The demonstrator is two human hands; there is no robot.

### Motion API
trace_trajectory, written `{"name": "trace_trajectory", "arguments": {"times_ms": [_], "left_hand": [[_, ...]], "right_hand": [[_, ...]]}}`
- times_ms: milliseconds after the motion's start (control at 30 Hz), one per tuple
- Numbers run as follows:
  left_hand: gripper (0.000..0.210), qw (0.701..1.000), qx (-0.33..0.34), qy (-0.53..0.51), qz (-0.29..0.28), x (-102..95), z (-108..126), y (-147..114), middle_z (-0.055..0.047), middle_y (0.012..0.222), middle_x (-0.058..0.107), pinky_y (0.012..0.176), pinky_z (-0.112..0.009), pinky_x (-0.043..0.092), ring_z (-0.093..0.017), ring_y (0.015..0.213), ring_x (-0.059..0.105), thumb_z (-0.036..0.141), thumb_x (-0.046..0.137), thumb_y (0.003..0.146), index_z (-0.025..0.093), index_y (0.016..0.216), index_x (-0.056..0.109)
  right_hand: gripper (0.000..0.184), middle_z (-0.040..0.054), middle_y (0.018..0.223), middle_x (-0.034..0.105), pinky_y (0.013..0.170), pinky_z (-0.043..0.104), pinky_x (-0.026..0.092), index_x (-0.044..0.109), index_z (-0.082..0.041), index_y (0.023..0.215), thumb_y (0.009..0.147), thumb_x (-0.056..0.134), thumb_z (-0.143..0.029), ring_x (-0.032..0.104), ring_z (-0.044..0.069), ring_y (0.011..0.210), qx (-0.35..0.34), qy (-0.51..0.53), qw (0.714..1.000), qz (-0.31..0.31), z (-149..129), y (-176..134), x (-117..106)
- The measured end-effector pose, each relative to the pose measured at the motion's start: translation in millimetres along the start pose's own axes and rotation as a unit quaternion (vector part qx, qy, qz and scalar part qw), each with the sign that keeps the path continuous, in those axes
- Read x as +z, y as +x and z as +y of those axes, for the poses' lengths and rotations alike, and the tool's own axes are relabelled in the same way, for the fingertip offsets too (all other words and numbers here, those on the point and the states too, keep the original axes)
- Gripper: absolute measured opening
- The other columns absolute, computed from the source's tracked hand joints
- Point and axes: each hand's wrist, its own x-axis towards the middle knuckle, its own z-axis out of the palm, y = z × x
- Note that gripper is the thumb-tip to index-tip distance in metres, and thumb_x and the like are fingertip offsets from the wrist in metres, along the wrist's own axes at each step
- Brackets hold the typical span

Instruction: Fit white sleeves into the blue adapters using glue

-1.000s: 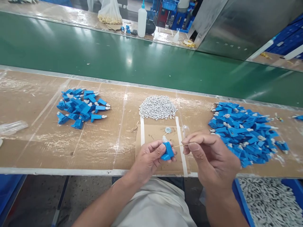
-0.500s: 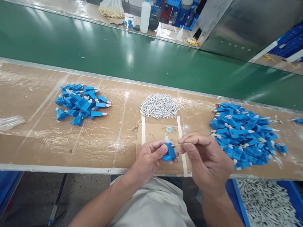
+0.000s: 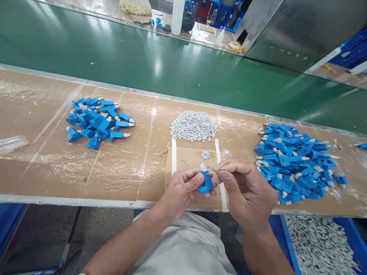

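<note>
My left hand (image 3: 183, 189) is closed around a blue plastic part (image 3: 205, 184) with a whitish tip pointing away from me. Between the thumb and fingers of my right hand (image 3: 246, 187) is a thin wooden stick (image 3: 212, 173), its far end touching the side of the blue part. Just beyond my hands, on a cardboard sheet (image 3: 186, 156), lies a small pale blue disc (image 3: 205, 154) with another thin stick against it. Farther back sits a heap of small grey-white pieces (image 3: 193, 126).
Similar blue parts form a pile at left (image 3: 99, 122) and a larger pile at right (image 3: 295, 164). A green belt (image 3: 143, 57) runs behind the table. Below right stands a blue bin of grey-white pieces (image 3: 321, 244). A clear plastic piece (image 3: 13, 144) lies far left.
My right hand has moved slightly left, bringing the stick closer into the side of the blue part. My left hand keeps its hold. The whole view has shifted slightly.
</note>
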Motion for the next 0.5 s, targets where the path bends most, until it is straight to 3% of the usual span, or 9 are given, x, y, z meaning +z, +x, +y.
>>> {"name": "trace_trajectory", "arguments": {"times_ms": [167, 400, 500], "left_hand": [[0.029, 1.000, -0.009, -0.012, 0.002, -1.0, -0.3, 1.3, -0.007, 0.082, 0.068, 0.066, -0.021, 0.050, -0.012, 0.068, 0.064, 0.038, 0.076, 0.088, 0.009, 0.092, 0.077], [0.027, 0.999, -0.019, -0.032, -0.004, -4.6, -1.4, 2.3, -0.008, 0.081, 0.069, 0.068, -0.019, 0.052, -0.012, 0.070, 0.068, 0.035, 0.076, 0.089, 0.009, 0.090, 0.076], [0.026, 0.999, -0.023, -0.042, -0.003, -5.8, -1.6, 1.7, -0.008, 0.081, 0.070, 0.067, -0.018, 0.053, -0.011, 0.068, 0.067, 0.034, 0.076, 0.089, 0.008, 0.091, 0.076]], "right_hand": [[0.021, 0.0033, 0.090, 0.070, 0.078, 0.038, 0.053, 0.062, -0.024, 0.105, 0.096, 0.057, -0.006, 0.068, 0.022, 0.088, -0.056, -0.054, 0.997, -0.006, 5.0, 1.8, 1.1], [0.019, 0.0020, 0.086, 0.069, 0.076, 0.037, 0.050, 0.061, -0.024, 0.101, 0.096, 0.058, -0.007, 0.067, 0.021, 0.083, -0.069, -0.090, 0.992, -0.049, 3.8, 3.4, -3.3], [0.018, 0.0027, 0.088, 0.070, 0.078, 0.037, 0.051, 0.062, -0.024, 0.102, 0.096, 0.059, -0.007, 0.067, 0.021, 0.086, -0.058, -0.083, 0.994, -0.031, 3.4, 3.4, -2.2]]}}
